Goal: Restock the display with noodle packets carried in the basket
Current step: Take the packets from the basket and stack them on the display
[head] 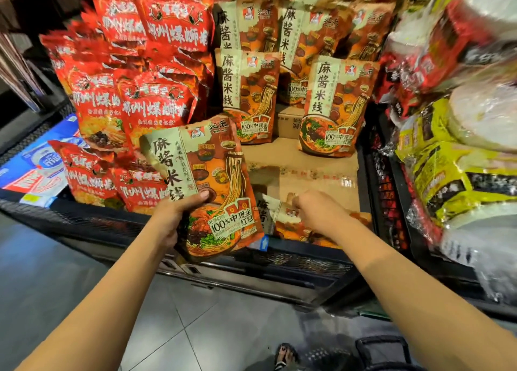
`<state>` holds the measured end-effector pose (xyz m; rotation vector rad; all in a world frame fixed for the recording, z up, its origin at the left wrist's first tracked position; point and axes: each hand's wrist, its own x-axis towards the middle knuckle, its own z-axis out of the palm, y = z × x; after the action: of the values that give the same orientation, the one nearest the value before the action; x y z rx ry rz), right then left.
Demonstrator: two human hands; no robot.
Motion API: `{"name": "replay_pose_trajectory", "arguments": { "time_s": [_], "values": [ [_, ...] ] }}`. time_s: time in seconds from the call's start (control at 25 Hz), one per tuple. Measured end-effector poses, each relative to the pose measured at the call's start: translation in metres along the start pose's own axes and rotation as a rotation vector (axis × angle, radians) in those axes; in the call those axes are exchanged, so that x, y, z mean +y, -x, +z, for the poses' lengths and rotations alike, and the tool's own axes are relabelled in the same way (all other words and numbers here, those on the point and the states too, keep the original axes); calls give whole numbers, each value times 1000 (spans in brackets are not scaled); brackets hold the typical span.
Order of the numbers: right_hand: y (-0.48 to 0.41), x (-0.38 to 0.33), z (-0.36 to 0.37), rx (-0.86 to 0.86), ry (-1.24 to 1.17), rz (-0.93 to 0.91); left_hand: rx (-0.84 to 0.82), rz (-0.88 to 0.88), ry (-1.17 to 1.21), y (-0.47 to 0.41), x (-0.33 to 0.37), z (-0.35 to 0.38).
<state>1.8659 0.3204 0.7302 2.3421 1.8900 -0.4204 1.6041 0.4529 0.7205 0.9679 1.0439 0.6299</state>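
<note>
Left hand (179, 212) fingers grip a rice-noodle packet (201, 175); right hand (317, 216) fingers pinch the lying packet (268, 212) at 3 o'clock. Stand each upright, label forward, on the cardboard (307, 158) at 12 o'clock.

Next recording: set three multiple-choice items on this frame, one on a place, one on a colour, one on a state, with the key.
1. Where do the red packets stand relative to the orange packets?
A. To their left
B. To their right
C. Beneath them

2. What colour are the packs at the right edge?
A. Blue
B. Yellow
C. Green

3. What is the left hand doing?
A. Hanging empty
B. Pressing the floor
C. Gripping a packet

Key: 1 A, red stacks fill the display's left side; 2 B, their wrap is yellow with black print; 3 C, its thumb lies across the packet's front.
</note>
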Motion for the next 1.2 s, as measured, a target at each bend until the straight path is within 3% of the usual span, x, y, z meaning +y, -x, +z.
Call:
{"name": "replay_pose_trajectory", "arguments": {
  "time_s": [0.08,0.2,0.24,0.4,0.44,0.64,0.8,1.0,1.2],
  "values": [
    [1,4,-18,64,-264,51,-2,19,-35,1,6,10],
    [6,8,-62,194,-1141,71,-15,63,-40,4,15,28],
    [6,8,-72,192,-1269,35,-26,85,-32,5,16,36],
    [-3,1,-69,-49,-1301,-31,-169,122,-4,1,21,69],
    [-10,2,-62,-42,-1308,-15,-209,124,-11,-4,24,77],
    [-53,28,-49,247,-1412,155,-249,134,-105,-60,52,99],
    [-92,45,-61,421,-1449,225,-269,207,-324,-130,82,97],
    [-161,80,-72,501,-1354,326,-170,315,-563,-206,103,93],
    [-212,94,-50,582,-1442,506,-170,296,-702,-255,100,81]
  ]
}}
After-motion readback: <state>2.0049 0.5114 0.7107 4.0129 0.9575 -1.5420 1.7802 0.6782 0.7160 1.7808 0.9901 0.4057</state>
